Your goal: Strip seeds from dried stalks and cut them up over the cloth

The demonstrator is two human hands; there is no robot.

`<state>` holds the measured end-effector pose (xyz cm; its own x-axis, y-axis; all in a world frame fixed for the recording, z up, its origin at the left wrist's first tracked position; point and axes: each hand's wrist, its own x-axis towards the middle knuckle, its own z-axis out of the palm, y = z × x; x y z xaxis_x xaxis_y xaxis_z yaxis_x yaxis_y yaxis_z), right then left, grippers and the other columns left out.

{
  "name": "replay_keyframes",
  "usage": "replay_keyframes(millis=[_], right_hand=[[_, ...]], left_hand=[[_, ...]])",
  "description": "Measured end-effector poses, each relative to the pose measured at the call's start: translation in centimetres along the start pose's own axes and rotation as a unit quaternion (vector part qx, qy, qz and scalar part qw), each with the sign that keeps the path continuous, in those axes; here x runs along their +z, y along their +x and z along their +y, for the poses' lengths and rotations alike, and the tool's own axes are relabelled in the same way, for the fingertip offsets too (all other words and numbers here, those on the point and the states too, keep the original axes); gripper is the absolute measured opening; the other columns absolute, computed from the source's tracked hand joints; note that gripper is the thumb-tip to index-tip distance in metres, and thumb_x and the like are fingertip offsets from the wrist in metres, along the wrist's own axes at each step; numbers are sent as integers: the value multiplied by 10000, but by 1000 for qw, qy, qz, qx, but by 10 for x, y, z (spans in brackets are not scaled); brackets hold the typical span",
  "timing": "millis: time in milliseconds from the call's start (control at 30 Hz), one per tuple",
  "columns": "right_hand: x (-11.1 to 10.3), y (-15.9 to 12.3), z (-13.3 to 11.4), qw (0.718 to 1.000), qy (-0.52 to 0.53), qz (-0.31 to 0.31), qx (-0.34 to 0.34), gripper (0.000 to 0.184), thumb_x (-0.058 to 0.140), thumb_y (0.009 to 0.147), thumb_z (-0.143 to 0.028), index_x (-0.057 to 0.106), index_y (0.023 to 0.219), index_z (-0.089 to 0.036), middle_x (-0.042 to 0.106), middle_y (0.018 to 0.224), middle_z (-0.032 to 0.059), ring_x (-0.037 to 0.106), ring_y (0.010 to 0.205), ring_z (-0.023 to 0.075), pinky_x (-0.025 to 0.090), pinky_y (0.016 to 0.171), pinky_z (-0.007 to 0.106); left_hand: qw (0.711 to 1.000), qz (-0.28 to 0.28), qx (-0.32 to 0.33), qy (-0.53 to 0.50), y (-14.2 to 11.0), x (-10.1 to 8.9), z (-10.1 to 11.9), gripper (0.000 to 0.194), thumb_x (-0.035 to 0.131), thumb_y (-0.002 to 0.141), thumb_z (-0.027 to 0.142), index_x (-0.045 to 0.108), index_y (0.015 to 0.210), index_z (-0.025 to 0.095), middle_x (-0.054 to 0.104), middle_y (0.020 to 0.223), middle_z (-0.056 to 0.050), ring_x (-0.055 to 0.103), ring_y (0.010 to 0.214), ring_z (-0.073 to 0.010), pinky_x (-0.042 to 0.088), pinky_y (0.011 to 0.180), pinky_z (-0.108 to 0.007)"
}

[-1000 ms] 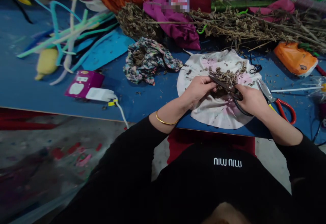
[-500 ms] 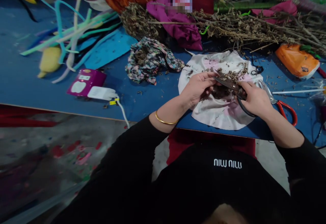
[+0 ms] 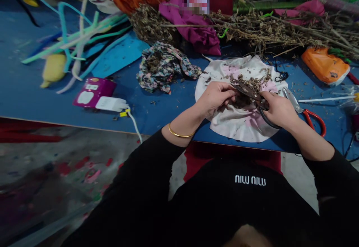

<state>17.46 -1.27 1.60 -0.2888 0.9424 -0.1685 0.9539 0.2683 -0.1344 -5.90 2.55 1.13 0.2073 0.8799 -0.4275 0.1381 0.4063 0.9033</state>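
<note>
My right hand [image 3: 279, 108] grips black-handled scissors [image 3: 246, 91], their dark blades pointing left. Beside the blade tips, my left hand [image 3: 217, 97] is closed in a pinch, with dark bits of dried plant at its fingertips; how much it holds is partly hidden by the fingers. Under both hands a round white cloth [image 3: 235, 125] with pink patches lies spread near the table's front edge. A loose heap of dried leaf bits [image 3: 255, 83] rests on the cloth, just beyond the scissors.
Red-handled shears [image 3: 314, 119] lie right of the cloth. Dried branches [image 3: 266, 30] stretch along the back. To the left are a bunched floral cloth [image 3: 165, 65], a purple box [image 3: 94, 91] with a white cable and fuzzy stems [image 3: 66, 39]. An orange packet [image 3: 324, 65] sits at right.
My hands and the scissors stay over the cloth, with only small shifts at the left fingers and the blades. The whole view has drifted slightly.
</note>
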Motion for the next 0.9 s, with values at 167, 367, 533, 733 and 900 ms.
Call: replay_keyframes(millis=[167, 367, 533, 733, 900], right_hand=[[0, -1, -3, 1000, -17, -11, 9, 463, 506, 906, -322, 640, 1320, -164, 750, 1153, 167, 692, 958, 322, 408, 705, 350], [0, -1, -3, 1000, -13, 2, 2, 494, 518, 902, -343, 623, 1352, -168, 741, 1188, 162, 684, 972, 314, 412, 702, 343], [1, 0, -3, 1000, -19, 9, -8, 543, 516, 896, -353, 599, 1397, -162, 717, 1226, 174, 678, 983, 321, 421, 702, 352], [2, 0, -3, 1000, -26, -9, 2, 491, 498, 902, -329, 629, 1344, -161, 739, 1158, 166, 684, 940, 307, 410, 694, 343], [1, 0, -6, 1000, -22, -14, 9, 476, 488, 913, -322, 635, 1334, -155, 745, 1140, 170, 693, 929, 308, 405, 692, 346]], left_hand=[[1000, -3, 16, 6, 2, -1, -2, 125, 694, 825, 145, 722, 703, 139, 537, 479, 34, 353, 368, -30, 244, 381, -199], [1000, -7, 12, -4, 4, 0, -6, 67, 703, 781, 147, 740, 726, 143, 570, 511, 28, 344, 371, -30, 229, 381, -210], [1000, -27, 9, -8, 7, 0, -11, 44, 726, 772, 165, 763, 754, 148, 600, 561, 18, 316, 367, -24, 193, 367, -222], [1000, -19, -8, -13, 7, 0, -9, 63, 701, 774, 122, 734, 723, 140, 596, 562, 16, 307, 359, -20, 195, 365, -217], [999, -21, -20, -25, 6, 1, -5, 73, 705, 783, 111, 722, 718, 141, 589, 554, 21, 303, 356, -13, 173, 361, -214]])
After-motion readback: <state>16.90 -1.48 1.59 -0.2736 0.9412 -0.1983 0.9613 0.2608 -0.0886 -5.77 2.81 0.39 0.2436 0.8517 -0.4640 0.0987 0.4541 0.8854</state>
